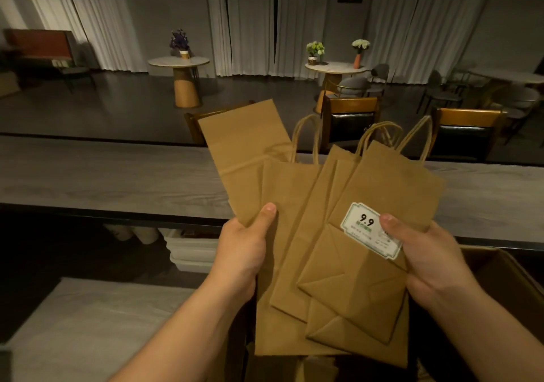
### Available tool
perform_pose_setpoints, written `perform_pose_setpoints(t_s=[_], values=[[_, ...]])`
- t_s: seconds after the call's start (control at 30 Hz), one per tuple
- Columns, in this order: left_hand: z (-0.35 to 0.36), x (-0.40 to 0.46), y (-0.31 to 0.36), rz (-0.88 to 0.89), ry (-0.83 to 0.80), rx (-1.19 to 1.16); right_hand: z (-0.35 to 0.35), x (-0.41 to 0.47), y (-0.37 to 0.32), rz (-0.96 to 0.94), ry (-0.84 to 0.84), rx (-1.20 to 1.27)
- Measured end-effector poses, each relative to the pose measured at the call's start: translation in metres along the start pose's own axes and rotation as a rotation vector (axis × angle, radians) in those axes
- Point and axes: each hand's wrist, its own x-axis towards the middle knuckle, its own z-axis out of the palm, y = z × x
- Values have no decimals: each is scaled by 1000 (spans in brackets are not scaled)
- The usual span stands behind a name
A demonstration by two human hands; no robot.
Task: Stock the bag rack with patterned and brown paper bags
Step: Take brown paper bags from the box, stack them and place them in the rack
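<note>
A fan of flat-folded brown kraft paper bags with twisted paper handles (332, 234) sits in the air between your two hands, above the long grey wood-grain counter (103, 175); the leftmost bag stands tallest and tilts left, while the front bag, folded base toward you, carries a small white price sticker reading 9.9 (371, 230). Your left hand (244, 252) pinches the left edge of the fan, thumb on the front face and fingers hidden behind; your right hand (426, 252) pinches the right edge, its thumb lying over one corner of the sticker. Expect the bags to be very light, thin and stiff only along their creases: they will probably slide over one another, so the fan could spill if either pinch loosens. Hold near the thick folded bases, where the layers give firmness, and avoid lifting by the handles, which look likely to tangle. Squaring the stack before moving it would help. An open brown cardboard box (500, 269) lies just beside your right wrist, with more brown paper visible below the fan. No bag rack and no patterned bags are in view. Beyond the counter stand wooden chairs with dark seats (350, 116).
</note>
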Motion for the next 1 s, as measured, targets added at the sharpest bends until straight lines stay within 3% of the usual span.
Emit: perform_pose_setpoints(t_s=[0.3,0.53,0.77,0.83,1.0], values=[[-2,-3,-3,-4,-136,97,4,-4,0,98,-113,-100],[-4,-2,0,35,-67,-7,0,-1,-8,91,-127,-37],[0,-7,1,-23,-167,141,7,-11,-4,160,-259,-131],[2,-9,4,-98,-180,139,4,-9,-5,168,-234,-158],[0,-6,-2,-91,-238,120,-5,2,-12,154,-177,-153]])
